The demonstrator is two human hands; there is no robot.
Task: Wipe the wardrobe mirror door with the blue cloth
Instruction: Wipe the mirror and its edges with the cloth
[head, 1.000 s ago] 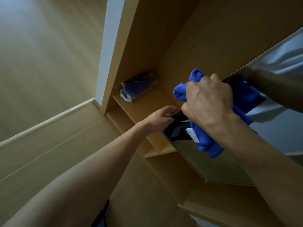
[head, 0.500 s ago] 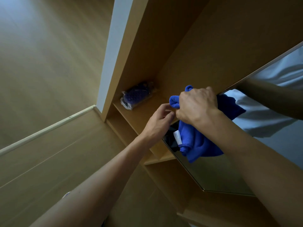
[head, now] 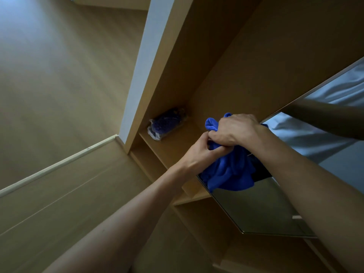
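- Head view, nearest: left hand [head: 199, 152] pinches a fold of the cloth [head: 228, 172]; right hand [head: 234, 130] is fisted round its upper part.
- Cloth is bunched against the mirror [head: 262, 209] at its edge; it looks soft, light and floppy, so best gripped wadded.
- Mirror: hard, smooth, probably fragile; press evenly.
- Beyond: shelf [head: 177, 146].

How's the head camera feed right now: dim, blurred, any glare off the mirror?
Head view: dim and tilted with wide-angle stretch; the blue cloth and both hands stay sharp; the mirror door shows reflections, no glare; the wrapped item on the shelf sits in shadow.
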